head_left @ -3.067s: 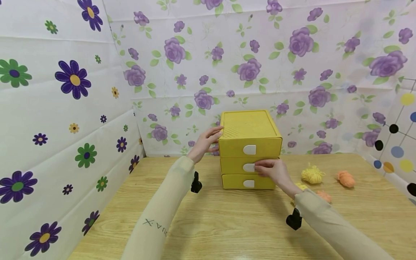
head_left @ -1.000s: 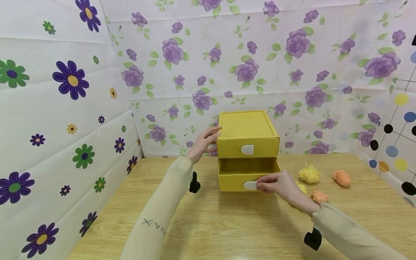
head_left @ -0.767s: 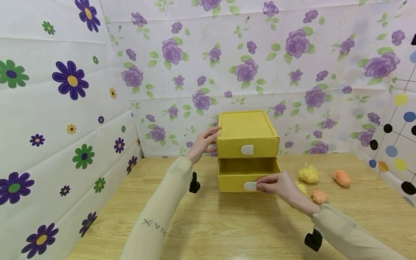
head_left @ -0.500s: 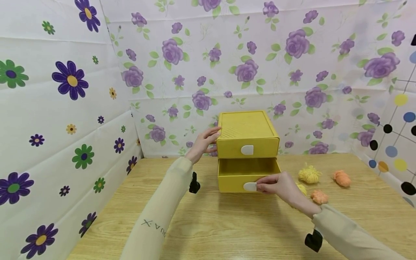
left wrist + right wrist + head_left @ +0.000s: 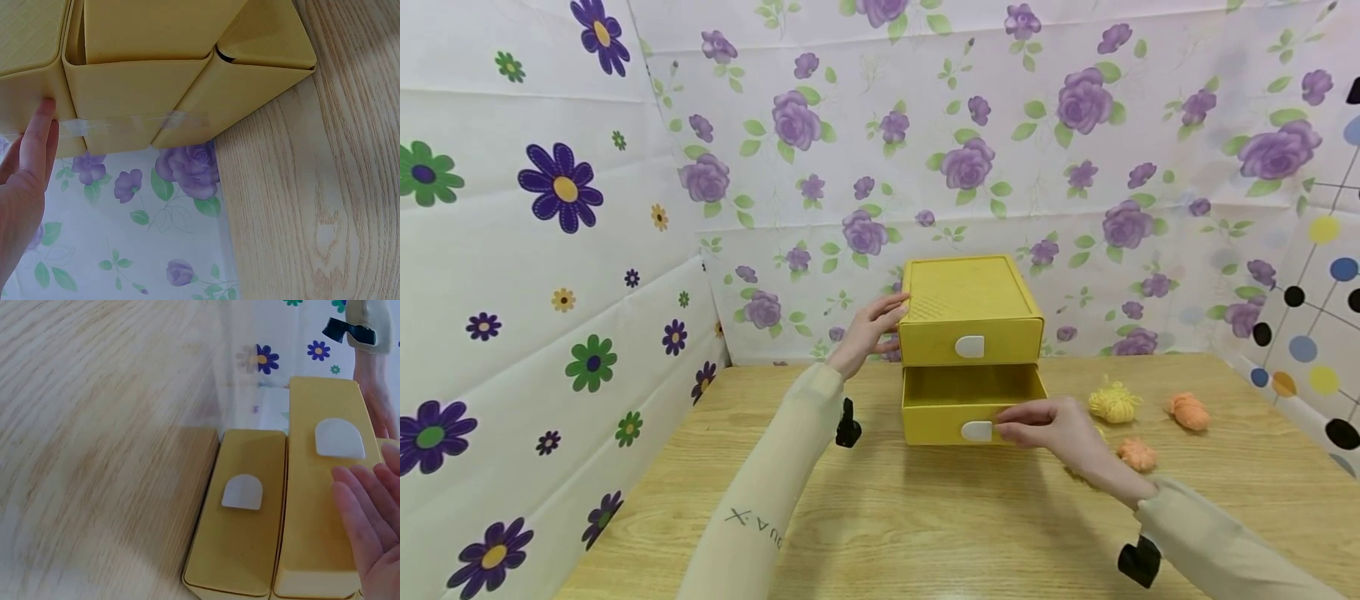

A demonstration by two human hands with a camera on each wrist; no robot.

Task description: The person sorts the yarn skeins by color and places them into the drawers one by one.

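**Middle drawer [image 5: 931,425] now standing out from the yellow chest [image 5: 970,287], right hand [image 5: 1071,432] easing off its tab**

Three seconds ago the middle drawer was sitting flush; now it is jutting forward beneath the top drawer [image 5: 921,343], and in the head view its front is hiding the bottom drawer [image 5: 234,550], which is showing shut in the right wrist view. The right hand, pinching the white tab [image 5: 977,431] half a second ago, is now holding its fingers loosely extended just beside it, gripping nothing. The left hand [image 5: 868,333] is keeping its place, its fingers straight and touching the chest's left side near the upper front corner.

The chest is standing on the worktop [image 5: 925,517] against the floral backdrop. It is looking light and fairly thin-walled, probably prone to sliding or tipping unless a palm is bracing its side; clear tape [image 5: 125,124] is running across the units there. The drawer is likely stiff enough to pull squarely, with the small, smooth tab offering the best hold between thumb and forefinger. Yellow yarn [image 5: 1115,403] and orange yarn [image 5: 1189,412] are lying to the right.
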